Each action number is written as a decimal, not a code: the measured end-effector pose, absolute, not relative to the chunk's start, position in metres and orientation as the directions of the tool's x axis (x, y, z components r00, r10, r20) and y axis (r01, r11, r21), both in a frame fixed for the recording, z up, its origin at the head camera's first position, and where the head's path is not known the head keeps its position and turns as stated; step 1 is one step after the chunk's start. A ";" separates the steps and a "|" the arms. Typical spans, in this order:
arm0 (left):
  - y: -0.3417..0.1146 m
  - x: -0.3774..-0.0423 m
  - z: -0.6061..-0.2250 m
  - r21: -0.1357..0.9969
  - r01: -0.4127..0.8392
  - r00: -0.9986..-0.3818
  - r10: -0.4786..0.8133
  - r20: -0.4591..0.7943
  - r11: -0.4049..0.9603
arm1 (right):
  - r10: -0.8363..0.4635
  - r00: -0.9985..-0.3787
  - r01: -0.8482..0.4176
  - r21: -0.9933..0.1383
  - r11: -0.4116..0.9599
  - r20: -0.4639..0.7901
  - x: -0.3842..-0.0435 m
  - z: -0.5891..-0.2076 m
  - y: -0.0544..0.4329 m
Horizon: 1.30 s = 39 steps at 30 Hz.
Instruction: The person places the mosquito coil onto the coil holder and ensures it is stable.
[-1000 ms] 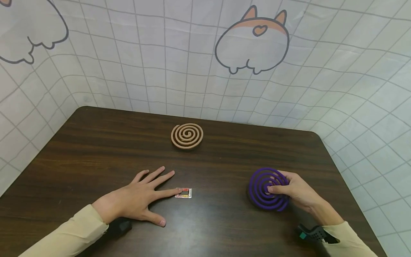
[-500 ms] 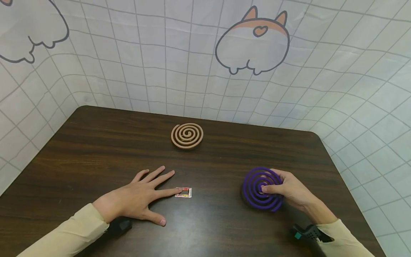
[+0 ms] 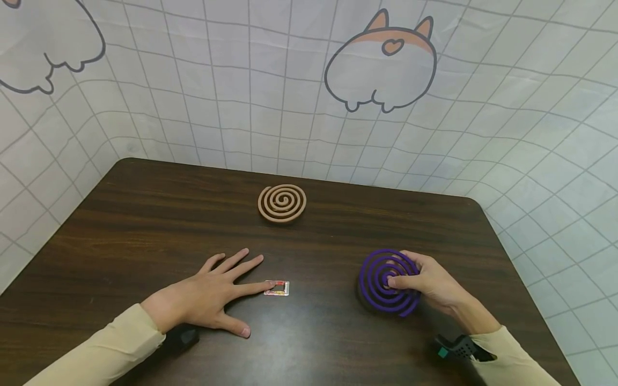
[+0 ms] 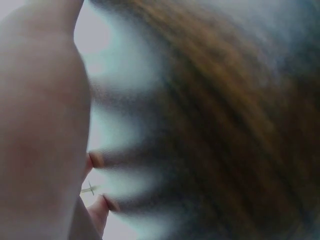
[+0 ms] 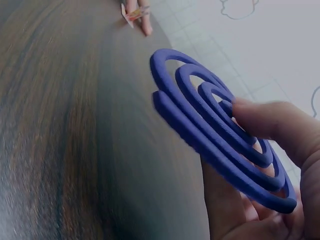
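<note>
My right hand (image 3: pixel 436 287) grips a purple mosquito coil (image 3: pixel 374 262), the thumb pressed on its middle and the other fingers behind it. In the right wrist view the coil (image 5: pixel 220 162) is tilted and clear of the table. My left hand (image 3: pixel 207 297) lies palm down on the dark wooden table (image 3: pixel 309 343) with its fingers spread straight. Its index fingertip presses the edge of a small coil stand (image 3: pixel 279 292), a flat rectangle with red and yellow print and a dark cut-out. A thin upright prong (image 4: pixel 89 189) shows beyond the fingers in the left wrist view.
Farther back on the table sits a tan mosquito coil (image 3: pixel 282 219), raised slightly off the surface. A white gridded curtain (image 3: pixel 232 107) with cartoon prints hangs behind and beside the table. Dark wrist devices are strapped at both sleeves.
My right hand has carried the purple coil leftward, nearer the small stand. The left hand stays in place with its finger on the stand.
</note>
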State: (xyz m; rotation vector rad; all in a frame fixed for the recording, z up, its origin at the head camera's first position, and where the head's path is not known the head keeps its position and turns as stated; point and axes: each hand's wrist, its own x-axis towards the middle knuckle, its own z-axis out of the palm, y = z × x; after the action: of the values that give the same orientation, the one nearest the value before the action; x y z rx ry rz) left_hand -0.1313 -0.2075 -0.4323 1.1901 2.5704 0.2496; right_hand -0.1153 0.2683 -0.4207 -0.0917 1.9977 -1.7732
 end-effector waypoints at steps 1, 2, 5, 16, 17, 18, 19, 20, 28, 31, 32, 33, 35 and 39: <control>-0.207 -0.131 -0.432 0.277 0.714 -0.613 0.765 -0.196 0.643 | -0.341 -0.892 0.254 -0.953 0.167 -0.298 -0.115 -0.420 0.267; -0.207 -0.131 -0.432 0.273 0.715 -0.613 0.765 -0.198 0.644 | -0.334 -0.894 0.254 -0.952 0.169 -0.298 -0.115 -0.420 0.267; -0.206 -0.131 -0.431 0.262 0.720 -0.611 0.766 -0.198 0.642 | -0.325 -0.899 0.253 -0.954 0.160 -0.293 -0.114 -0.421 0.264; -0.206 -0.130 -0.429 0.256 0.718 -0.613 0.763 -0.207 0.647 | -0.283 -0.914 0.269 -0.956 0.117 -0.292 -0.113 -0.421 0.249; -0.206 -0.130 -0.429 0.255 0.718 -0.613 0.762 -0.209 0.647 | -0.282 -0.914 0.268 -0.956 0.115 -0.291 -0.113 -0.421 0.247; -0.206 -0.131 -0.430 0.254 0.718 -0.613 0.762 -0.210 0.648 | -0.281 -0.915 0.268 -0.957 0.113 -0.290 -0.113 -0.420 0.245; -0.206 -0.131 -0.430 0.252 0.718 -0.613 0.761 -0.212 0.649 | -0.283 -0.915 0.268 -0.957 0.110 -0.288 -0.114 -0.420 0.243; -0.207 -0.131 -0.430 0.251 0.718 -0.613 0.761 -0.213 0.649 | -0.285 -0.915 0.267 -0.958 0.105 -0.286 -0.114 -0.420 0.242; -0.207 -0.131 -0.432 0.252 0.721 -0.613 0.764 -0.201 0.645 | -0.330 -0.902 0.278 -0.959 0.050 -0.279 -0.114 -0.423 0.233; -0.207 -0.131 -0.432 0.255 0.719 -0.613 0.763 -0.204 0.646 | -0.338 -0.896 0.291 -0.956 0.037 -0.286 -0.114 -0.425 0.230; -0.207 -0.131 -0.432 0.257 0.718 -0.614 0.762 -0.205 0.647 | -0.339 -0.895 0.294 -0.955 0.035 -0.288 -0.114 -0.425 0.229; -0.207 -0.131 -0.432 0.257 0.717 -0.614 0.762 -0.207 0.648 | -0.341 -0.895 0.297 -0.954 0.032 -0.290 -0.114 -0.426 0.228; -0.207 -0.131 -0.432 0.261 0.713 -0.614 0.760 -0.213 0.650 | -0.343 -0.893 0.299 -0.954 0.028 -0.291 -0.114 -0.426 0.227; -0.207 -0.131 -0.432 0.262 0.711 -0.615 0.758 -0.218 0.653 | -0.341 -0.894 0.302 -0.953 0.025 -0.292 -0.115 -0.427 0.223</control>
State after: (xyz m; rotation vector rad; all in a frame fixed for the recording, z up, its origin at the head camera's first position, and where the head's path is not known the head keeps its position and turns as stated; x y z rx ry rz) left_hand -0.1308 -0.2066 -0.4320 1.1737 2.5646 0.2149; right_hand -0.1149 0.2233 -0.4272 -0.0405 1.8647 -1.9202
